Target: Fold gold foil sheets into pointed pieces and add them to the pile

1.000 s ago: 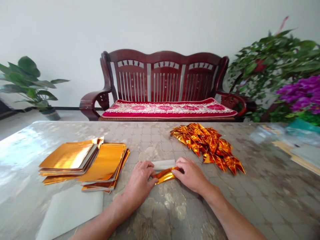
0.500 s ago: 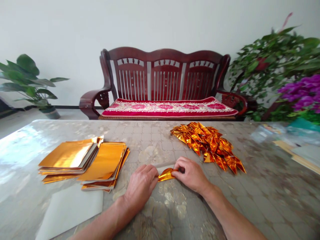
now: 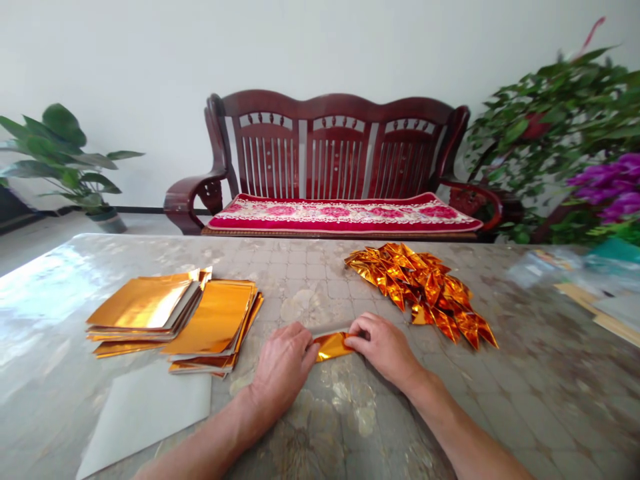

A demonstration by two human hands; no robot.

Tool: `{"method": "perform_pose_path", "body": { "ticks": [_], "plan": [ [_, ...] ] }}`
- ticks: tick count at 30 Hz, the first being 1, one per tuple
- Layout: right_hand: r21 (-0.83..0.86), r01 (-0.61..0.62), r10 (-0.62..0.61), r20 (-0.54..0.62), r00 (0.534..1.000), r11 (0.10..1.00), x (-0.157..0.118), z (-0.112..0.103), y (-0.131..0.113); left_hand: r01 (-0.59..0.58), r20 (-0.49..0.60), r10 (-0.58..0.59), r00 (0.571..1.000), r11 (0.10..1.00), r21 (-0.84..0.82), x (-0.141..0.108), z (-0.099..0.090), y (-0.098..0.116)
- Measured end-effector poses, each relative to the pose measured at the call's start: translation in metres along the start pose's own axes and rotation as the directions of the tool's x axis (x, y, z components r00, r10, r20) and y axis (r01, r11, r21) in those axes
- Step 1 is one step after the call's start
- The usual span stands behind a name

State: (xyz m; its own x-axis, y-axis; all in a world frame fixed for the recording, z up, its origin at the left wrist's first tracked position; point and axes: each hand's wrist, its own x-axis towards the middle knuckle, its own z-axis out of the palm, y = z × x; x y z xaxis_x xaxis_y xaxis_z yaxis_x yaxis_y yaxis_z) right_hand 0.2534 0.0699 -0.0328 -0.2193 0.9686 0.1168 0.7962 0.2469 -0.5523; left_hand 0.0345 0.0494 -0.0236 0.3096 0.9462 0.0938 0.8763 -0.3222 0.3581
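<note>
Between my two hands is a sheet of gold foil paper [image 3: 331,347], its near edge folded over into a shiny gold strip and its grey back showing behind. My left hand [image 3: 286,360] grips the strip's left end, fingers curled over it. At the right end, my right hand [image 3: 383,348] pinches the paper between thumb and fingers. The fingertips partly hide both ends. Left of my hands lie two stacks of gold foil sheets [image 3: 213,317], and a single sheet with its grey side up [image 3: 150,410] is nearer me.
A pile of folded gold foil pieces [image 3: 415,283] lies beyond my right hand. Clear plastic bags [image 3: 537,267] and flat papers [image 3: 583,297] are at the table's right. Past the table [image 3: 300,260] stands a wooden bench [image 3: 335,150], with plants on both sides.
The gold strip between my hands looks flatter and straighter than before, when it bulged. Both hands keep their hold at its ends. The whole view has shifted slightly.
</note>
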Motion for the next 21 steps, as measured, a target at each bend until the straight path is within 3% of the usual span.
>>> {"method": "perform_pose_path", "body": {
  "ticks": [21],
  "plan": [
    [-0.067,-0.072,0.068,-0.054,0.996,0.995,-0.0014,0.0042,-0.0018,0.133,0.025,-0.133,0.991,0.991,0.004,0.0009,0.001,-0.0019]
  ]
}}
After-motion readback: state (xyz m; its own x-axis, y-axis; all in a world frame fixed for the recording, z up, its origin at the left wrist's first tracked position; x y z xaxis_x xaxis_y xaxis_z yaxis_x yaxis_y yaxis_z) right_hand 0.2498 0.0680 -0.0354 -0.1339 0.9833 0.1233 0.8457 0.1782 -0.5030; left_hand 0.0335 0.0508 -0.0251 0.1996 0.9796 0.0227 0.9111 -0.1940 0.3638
